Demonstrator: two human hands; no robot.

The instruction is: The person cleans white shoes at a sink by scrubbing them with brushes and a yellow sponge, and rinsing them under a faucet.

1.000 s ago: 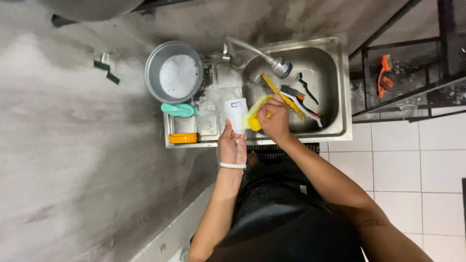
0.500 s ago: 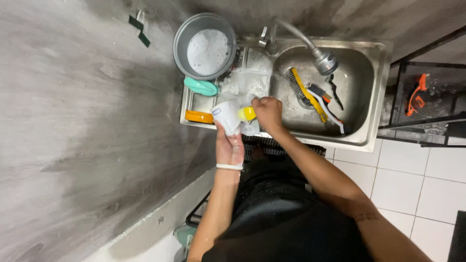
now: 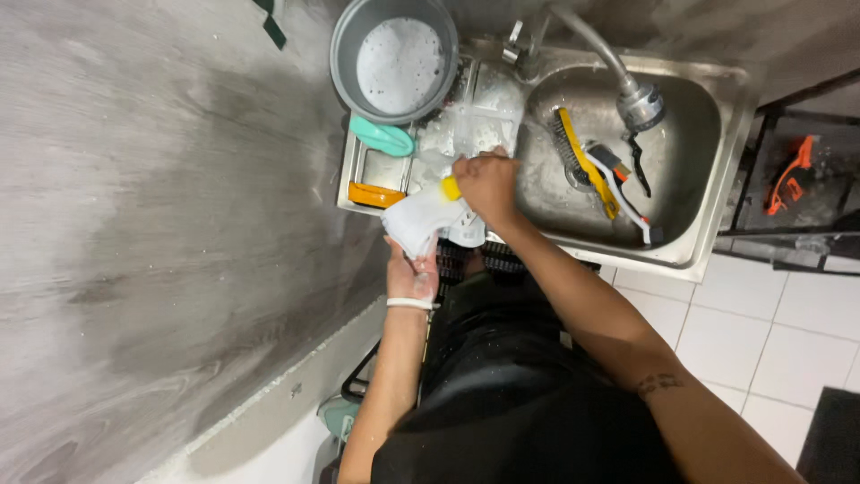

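Observation:
My left hand [image 3: 410, 273] grips a white shoe [image 3: 419, 220] from below, at the near edge of the steel sink [image 3: 708, 233]. My right hand [image 3: 486, 184] presses on the shoe's upper side with a yellow sponge [image 3: 450, 188] that peeks out under the fingers. Foam and a soapy white item [image 3: 479, 125] lie on the sink's drainboard just beyond my right hand.
A grey pot [image 3: 394, 56] with sudsy water stands at the sink's far left. A teal brush [image 3: 383, 137] and an orange object [image 3: 376, 194] lie beside it. In the basin lie a yellow-handled brush [image 3: 582, 161] and other brushes under the faucet [image 3: 638, 100]. A black rack with an orange tool [image 3: 788, 175] stands right.
The view has shifted, so the sink sits further right. My right hand left the yellow brush in the basin and now rubs the shoe with the sponge. My left hand keeps its hold.

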